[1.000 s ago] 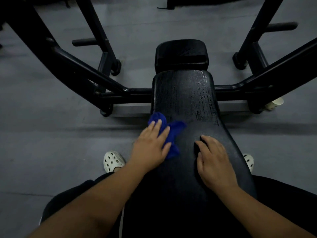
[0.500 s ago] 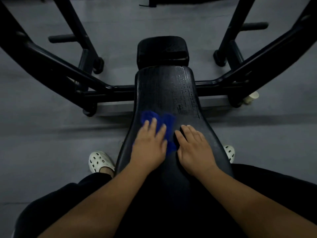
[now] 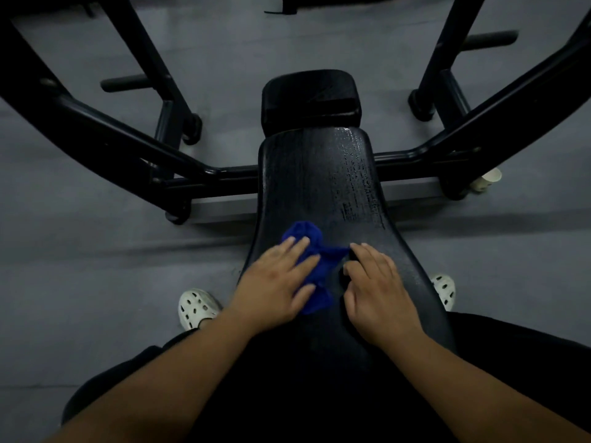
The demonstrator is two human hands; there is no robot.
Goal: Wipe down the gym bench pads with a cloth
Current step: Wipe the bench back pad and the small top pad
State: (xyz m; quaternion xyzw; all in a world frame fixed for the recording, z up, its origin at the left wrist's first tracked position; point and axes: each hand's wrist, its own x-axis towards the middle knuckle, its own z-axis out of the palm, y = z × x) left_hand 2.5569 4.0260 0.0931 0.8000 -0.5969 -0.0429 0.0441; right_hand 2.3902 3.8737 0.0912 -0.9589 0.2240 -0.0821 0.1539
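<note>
Blue cloth [image 3: 321,266] was pressed under flat-fingered left hand [image 3: 275,282] | right hand [image 3: 377,289] was curled on pad [image 3: 319,180], grip couldn't be told | risk: with the cloth bunched, streaks could be left.

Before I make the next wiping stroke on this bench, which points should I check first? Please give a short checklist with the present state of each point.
1. The left hand lies flat on the blue cloth: ok.
2. The cloth is on the long pad, not off its edge: ok.
3. The right hand is clear of the cloth's near corner: cannot tell, the fingertips are right beside it.
4. The long pad ahead of the cloth is free of objects: ok.
5. The small pad beyond it is already wiped: cannot tell.
</note>
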